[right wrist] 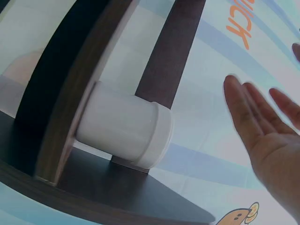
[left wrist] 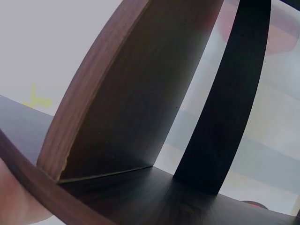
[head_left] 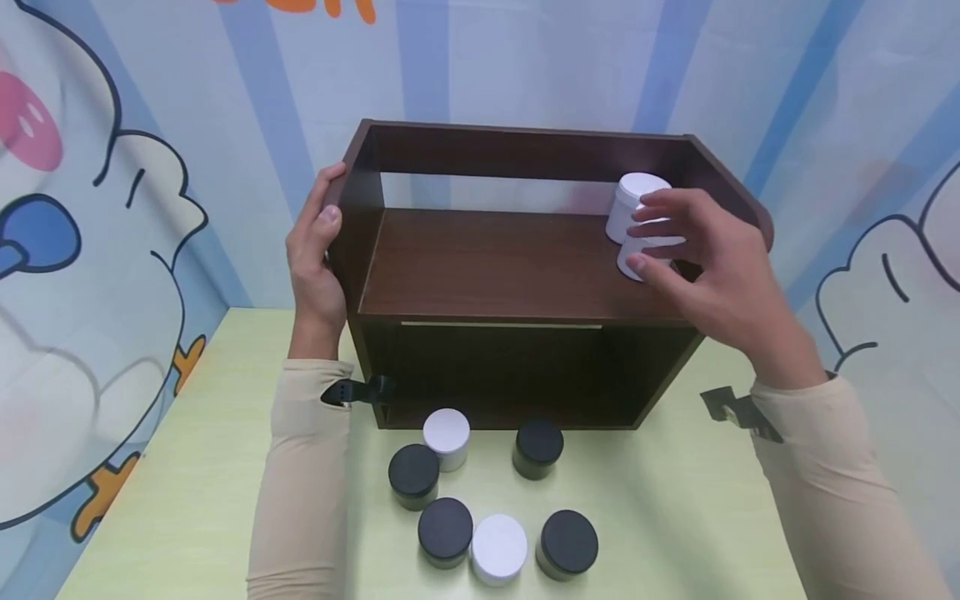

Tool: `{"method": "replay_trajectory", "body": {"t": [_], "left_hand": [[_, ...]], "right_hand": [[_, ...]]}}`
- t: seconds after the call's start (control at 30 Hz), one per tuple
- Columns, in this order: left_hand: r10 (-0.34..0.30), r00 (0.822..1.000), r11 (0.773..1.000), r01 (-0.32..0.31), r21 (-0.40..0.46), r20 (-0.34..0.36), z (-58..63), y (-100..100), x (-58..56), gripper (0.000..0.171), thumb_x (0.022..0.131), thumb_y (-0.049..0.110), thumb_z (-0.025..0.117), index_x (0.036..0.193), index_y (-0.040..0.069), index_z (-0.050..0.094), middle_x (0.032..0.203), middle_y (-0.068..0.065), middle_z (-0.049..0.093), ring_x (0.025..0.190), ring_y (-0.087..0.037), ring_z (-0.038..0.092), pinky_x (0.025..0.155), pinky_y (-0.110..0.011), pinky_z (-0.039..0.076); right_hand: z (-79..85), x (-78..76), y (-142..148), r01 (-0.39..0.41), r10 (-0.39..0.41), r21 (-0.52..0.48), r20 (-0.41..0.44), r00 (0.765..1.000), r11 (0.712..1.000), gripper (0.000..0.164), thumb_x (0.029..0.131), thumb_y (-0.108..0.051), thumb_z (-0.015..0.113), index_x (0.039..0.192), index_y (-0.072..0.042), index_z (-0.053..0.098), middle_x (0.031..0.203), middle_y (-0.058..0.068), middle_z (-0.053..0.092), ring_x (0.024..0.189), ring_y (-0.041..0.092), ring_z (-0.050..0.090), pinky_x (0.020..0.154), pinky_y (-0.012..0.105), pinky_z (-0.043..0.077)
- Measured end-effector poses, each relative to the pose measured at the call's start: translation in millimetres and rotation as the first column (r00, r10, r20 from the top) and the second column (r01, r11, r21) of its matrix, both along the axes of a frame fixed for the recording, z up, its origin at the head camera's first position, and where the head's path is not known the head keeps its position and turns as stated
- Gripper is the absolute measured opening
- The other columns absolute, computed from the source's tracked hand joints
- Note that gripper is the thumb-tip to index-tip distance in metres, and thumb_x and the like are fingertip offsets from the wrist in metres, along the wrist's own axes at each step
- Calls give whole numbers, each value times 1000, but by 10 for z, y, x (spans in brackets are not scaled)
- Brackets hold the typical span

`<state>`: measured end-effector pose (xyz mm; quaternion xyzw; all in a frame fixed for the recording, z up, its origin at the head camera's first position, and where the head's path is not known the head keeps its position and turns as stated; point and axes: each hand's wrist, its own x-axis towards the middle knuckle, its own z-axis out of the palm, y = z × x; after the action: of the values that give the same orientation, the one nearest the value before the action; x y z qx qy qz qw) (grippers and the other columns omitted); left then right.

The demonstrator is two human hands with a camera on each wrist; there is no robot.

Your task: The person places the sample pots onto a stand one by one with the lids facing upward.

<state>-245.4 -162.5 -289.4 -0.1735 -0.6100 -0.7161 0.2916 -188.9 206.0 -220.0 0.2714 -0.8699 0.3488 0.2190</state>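
Observation:
A dark brown wooden two-level shelf (head_left: 480, 258) stands on the table. My left hand (head_left: 317, 250) rests against the outside of its left side panel, fingers and thumb fairly straight. On the upper board at the right are two white jars; the rear jar (head_left: 621, 215) has its lid in view, while the front jar (head_left: 632, 260) is partly hidden by my right hand (head_left: 716, 271). That hand is beside the front jar, fingers spread and loosely bent. In the right wrist view, a gap shows between the hand (right wrist: 276, 154) and the upright white jar (right wrist: 119, 124).
In front of the shelf, several black-lidded jars (head_left: 567, 542) and two white jars, one nearer (head_left: 498, 547) and one farther (head_left: 447, 433), stand on the pale table (head_left: 660, 517). A blue striped backdrop (head_left: 525, 58) with cartoon figures rises behind the shelf.

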Motion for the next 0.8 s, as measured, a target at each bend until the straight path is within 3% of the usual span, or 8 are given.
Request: {"method": "replay_trajectory", "body": {"t": [0.17,0.37,0.73,0.8], "left_hand": [[-8,1000,1000,8,9,-3,1,-4,7,52,95,31,38,143,20,55,146,-6,56,125,-25,50,98,-32,42],[-15,1000,1000,16,10,-19,-1,-18,11,52,95,31,38,143,18,54,145,-9,56,123,-26,51,95,-32,44],[-23,1000,1000,23,11,-4,9,-16,44,52,95,32,38,143,19,55,145,-10,55,121,-25,51,95,-33,44],[-21,1000,1000,21,10,-7,13,-17,45,52,95,32,38,143,19,55,145,-9,55,121,-25,51,95,-32,44]], "right_hand": [[-72,66,24,-130,131,-23,46,990,991,54,84,4,74,135,-7,56,123,2,65,101,-4,68,85,11,53],[-203,120,31,-312,314,-39,100,944,949,57,79,11,75,132,-3,59,119,4,68,102,6,70,88,16,55],[-424,161,-6,-464,451,99,127,883,880,56,71,0,87,122,-10,65,114,1,71,100,3,69,87,21,56],[-474,176,-11,-463,446,111,148,883,879,56,72,-3,87,122,-12,65,115,-1,71,101,3,69,87,22,56]]}}
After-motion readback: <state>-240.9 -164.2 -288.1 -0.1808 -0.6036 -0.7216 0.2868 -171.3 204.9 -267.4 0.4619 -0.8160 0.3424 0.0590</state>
